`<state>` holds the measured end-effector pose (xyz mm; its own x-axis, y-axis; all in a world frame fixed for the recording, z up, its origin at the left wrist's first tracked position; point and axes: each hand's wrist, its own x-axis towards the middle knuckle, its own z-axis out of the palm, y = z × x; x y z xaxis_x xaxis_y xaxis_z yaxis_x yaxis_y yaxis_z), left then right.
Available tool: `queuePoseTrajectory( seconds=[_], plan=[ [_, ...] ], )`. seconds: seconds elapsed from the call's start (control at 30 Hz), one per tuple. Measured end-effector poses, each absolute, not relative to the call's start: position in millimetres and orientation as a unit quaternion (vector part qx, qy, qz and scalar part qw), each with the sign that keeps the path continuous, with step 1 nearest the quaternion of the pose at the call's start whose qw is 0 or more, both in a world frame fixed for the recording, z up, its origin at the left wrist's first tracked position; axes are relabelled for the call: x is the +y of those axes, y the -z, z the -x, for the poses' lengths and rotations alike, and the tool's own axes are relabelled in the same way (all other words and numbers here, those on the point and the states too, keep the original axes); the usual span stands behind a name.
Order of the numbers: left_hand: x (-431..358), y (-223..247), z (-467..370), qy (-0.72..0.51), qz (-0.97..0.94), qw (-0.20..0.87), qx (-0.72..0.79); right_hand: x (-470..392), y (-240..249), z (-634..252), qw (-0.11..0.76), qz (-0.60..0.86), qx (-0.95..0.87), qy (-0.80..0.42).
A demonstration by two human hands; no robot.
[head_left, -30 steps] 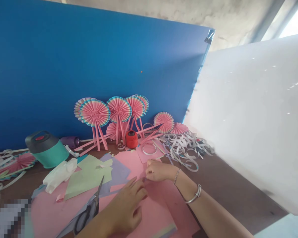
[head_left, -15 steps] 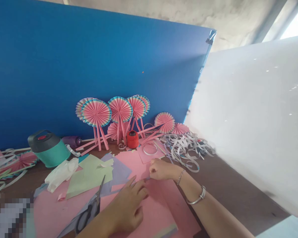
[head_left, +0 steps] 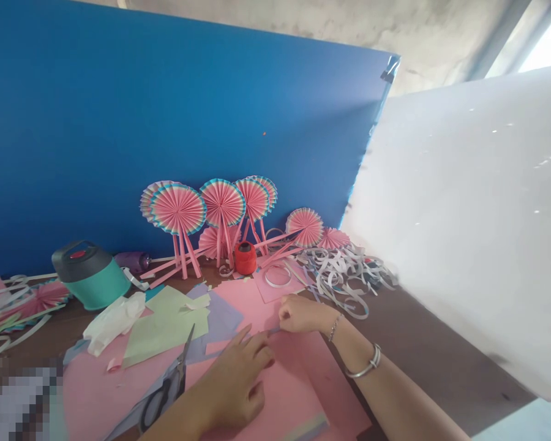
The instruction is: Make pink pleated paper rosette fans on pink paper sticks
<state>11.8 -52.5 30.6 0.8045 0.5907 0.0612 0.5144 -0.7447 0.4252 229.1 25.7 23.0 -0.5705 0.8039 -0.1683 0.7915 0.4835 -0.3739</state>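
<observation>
My left hand (head_left: 239, 380) lies over pink paper (head_left: 289, 392) at the bottom middle, fingers apart and slightly bent, its fingertips on the sheet. Up and to the right, my right hand (head_left: 300, 313) is closed on the paper, fingers curled together. A thin bluish edge shows between the two hands; whatever the right fingers pinch is too small to make out. Black-handled scissors (head_left: 165, 386) lie beside my left wrist, blades pointing away. Under and beyond them are green paper (head_left: 165, 327) and purple paper (head_left: 223, 315).
Pleated pink fans (head_left: 178, 209) lean on the blue board (head_left: 165, 110). Near them stand a red object (head_left: 245, 258) and a green jug with a dark lid (head_left: 96, 278). Curled paper strips (head_left: 340, 272) lie at right, crumpled white material (head_left: 114, 321) at left.
My right hand has shifted very slightly to the right, still closed. My left hand and the things around it look the same.
</observation>
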Motion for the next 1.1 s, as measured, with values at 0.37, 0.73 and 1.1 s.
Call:
queuePoseTrajectory(
  seconds=[0.37, 0.73, 1.1],
  plan=[
    [-53.1, -28.2, -11.4, -0.097, -0.928, 0.197, 0.301, 16.2, -44.8, -220.6, -0.062, 0.549, -0.816, -0.170],
    [-53.5, -26.5, -10.8, -0.108, -0.928, 0.190, 0.301, 15.7, -49.3, -226.6, -0.047, 0.568, -0.798, -0.198],
    [-57.6, -25.8, -10.5, -0.160, -0.931, 0.132, 0.302, 22.9, -38.6, -240.7, 0.053, 0.504, -0.779, -0.369]
  ],
)
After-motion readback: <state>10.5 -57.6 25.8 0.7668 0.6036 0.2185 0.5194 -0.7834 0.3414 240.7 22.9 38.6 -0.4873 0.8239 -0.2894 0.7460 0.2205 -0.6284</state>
